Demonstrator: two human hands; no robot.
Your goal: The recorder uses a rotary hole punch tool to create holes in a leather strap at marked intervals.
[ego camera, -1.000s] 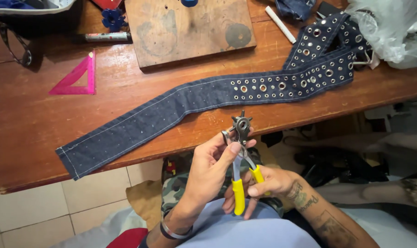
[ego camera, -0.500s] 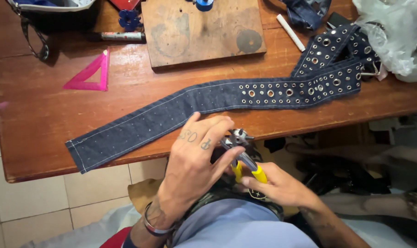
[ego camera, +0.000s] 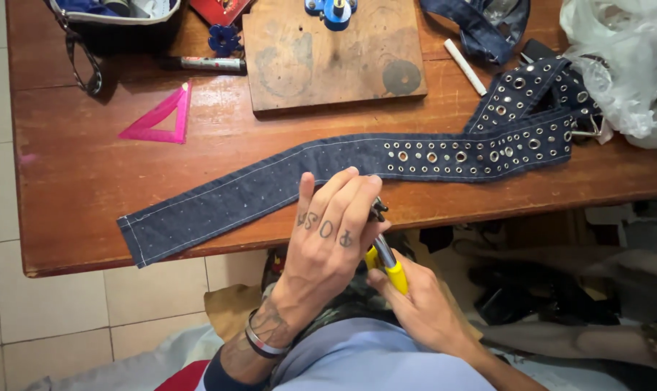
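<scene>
Left hand: fingers laid together over the head of the punch pliers, at the counter's front edge.
Right hand: clamped around the yellow handles, below the counter.
Denim strap: flat on the wooden counter, eyelets along its right half.
Containers: dark pouch at the far left, contents unclear; clear plastic bag at the right.
Also there: wooden block, pink set square.
</scene>
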